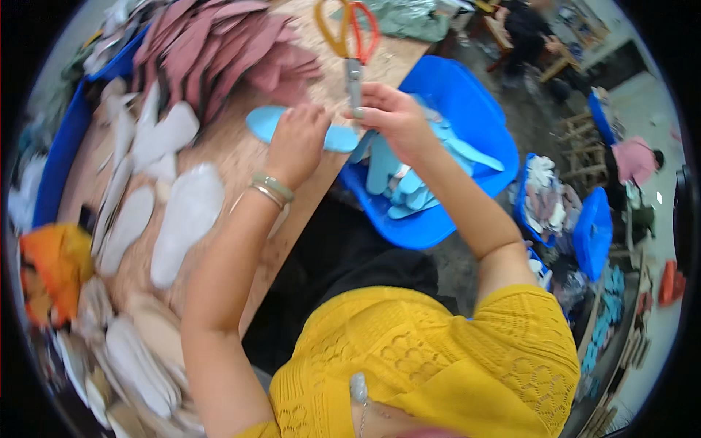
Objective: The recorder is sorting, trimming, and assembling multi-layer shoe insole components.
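Note:
A light blue insole (266,123) lies across the table edge. Curled over its middle is my left hand (298,144), closed on it, with a bangle on the wrist. By the insole's right end, my right hand (398,120) has thumb and fingers brought together. What they pinch is too small or hidden to make out. A pair of scissors (353,71) with yellow and red handles has its blades running down to those fingertips; whether they touch is unclear. Below my right forearm stands a blue plastic bin (482,109) holding several light blue insoles (409,193).
Stacked pink sheet pieces (219,51) cover the table's far left. White insole shapes (186,219) lie on the wooden table (241,164), near an orange bag (62,266). Another blue bin (591,233) stands at right. People (634,160) work farther off.

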The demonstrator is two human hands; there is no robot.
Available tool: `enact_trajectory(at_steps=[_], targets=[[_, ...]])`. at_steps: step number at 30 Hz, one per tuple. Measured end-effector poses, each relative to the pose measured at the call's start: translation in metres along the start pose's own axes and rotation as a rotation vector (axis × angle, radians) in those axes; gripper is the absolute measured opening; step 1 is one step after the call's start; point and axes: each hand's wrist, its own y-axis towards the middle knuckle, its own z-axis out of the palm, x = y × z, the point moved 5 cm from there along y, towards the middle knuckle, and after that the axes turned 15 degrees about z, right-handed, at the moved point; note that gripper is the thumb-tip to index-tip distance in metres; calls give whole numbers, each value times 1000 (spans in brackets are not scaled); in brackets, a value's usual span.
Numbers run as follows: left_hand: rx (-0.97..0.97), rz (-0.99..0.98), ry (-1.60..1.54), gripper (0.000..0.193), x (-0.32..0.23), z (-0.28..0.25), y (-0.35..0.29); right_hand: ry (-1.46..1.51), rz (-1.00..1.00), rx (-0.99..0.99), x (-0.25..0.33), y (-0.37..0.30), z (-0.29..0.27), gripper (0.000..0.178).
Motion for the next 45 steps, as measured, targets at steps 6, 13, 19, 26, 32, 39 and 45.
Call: enact_trajectory(at_steps=[6,13,19,26,32,39,45], targets=[[-443,-751,-1280,40,-55,-62,-86,11,111,182,-55,-83,60,26],[-468,-1140,-1247,23,-135,-78,-178,-395,224,448,-101,-133,107,17],[-100,-1118,-1362,23,-166,-83,-201,-1148,-859,507,-42,-117,130,42],[-97,-1132,-1511,22,-163,-89,-203,-1092,-783,716,-66,-88,138,50],[-399,-1239,-930,19,-137,-132,-229,-1017,-704,763,-76,-67,141,46],[-47,-1248,126,23,-116,-146,-272,-914,-459,37,-77,54,118,38],[-798,-1361,-596,16,-103,-113,-275,-962,-951,-171,-47,76,131,26]])
